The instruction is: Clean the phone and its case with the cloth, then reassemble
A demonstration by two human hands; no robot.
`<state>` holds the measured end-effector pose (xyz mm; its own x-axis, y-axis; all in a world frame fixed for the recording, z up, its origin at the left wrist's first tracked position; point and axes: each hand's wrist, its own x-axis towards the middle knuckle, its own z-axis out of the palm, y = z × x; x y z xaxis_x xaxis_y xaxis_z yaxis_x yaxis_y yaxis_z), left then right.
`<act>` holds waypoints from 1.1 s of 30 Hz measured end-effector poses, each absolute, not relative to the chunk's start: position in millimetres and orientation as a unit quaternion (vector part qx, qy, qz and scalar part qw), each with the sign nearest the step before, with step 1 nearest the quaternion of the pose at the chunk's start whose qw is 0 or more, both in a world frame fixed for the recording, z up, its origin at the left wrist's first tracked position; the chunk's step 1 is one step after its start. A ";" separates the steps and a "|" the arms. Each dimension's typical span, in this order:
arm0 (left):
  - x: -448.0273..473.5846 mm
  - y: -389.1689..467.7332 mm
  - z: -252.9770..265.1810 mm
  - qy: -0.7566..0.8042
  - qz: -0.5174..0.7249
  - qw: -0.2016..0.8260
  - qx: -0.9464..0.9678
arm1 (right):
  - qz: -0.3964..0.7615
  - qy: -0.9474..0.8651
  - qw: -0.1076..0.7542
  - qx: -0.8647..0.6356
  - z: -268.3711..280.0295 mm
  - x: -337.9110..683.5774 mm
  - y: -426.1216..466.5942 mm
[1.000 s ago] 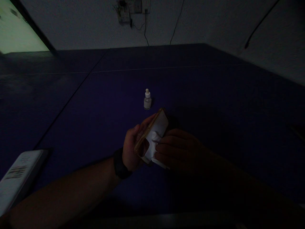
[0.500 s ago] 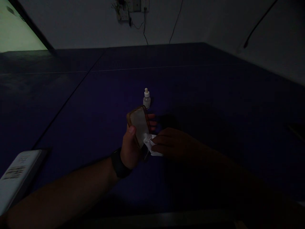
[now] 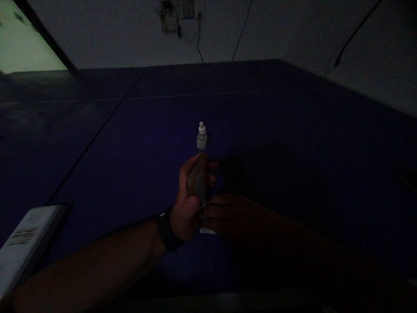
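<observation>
My left hand, with a dark watch on the wrist, is closed around a smartphone in a brownish case. The phone is tilted, its side edge turned toward me and its pale face partly hidden. Against the phone's lower end, my right hand holds a crumpled white tissue, mostly covered by the fingers. Just beyond the phone stands a small dropper bottle with a white cap, upright on the dark blue table.
A white box with printing lies at the left edge of the table. Sockets and hanging cords are on the back wall. The scene is dim, with deep shadow at the right.
My left hand has turned the phone so that its edge faces me more. The right hand and tissue have moved slightly down, and the tissue is more hidden.
</observation>
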<state>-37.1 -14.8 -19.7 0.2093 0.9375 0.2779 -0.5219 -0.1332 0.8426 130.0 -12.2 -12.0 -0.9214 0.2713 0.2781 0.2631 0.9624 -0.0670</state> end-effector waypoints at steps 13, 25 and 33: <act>-39.7 -12.6 -12.9 0.255 0.575 0.659 0.413 | 0.034 -0.974 0.153 -0.166 -20.2 131.6 -7.3; -28.2 -3.8 -15.3 0.284 0.669 0.579 0.369 | 0.132 -0.924 0.268 -0.241 -1.8 135.9 -12.0; -32.6 -8.5 -2.4 0.213 0.631 0.665 0.338 | -0.054 -0.936 0.271 -0.219 -16.4 144.0 9.2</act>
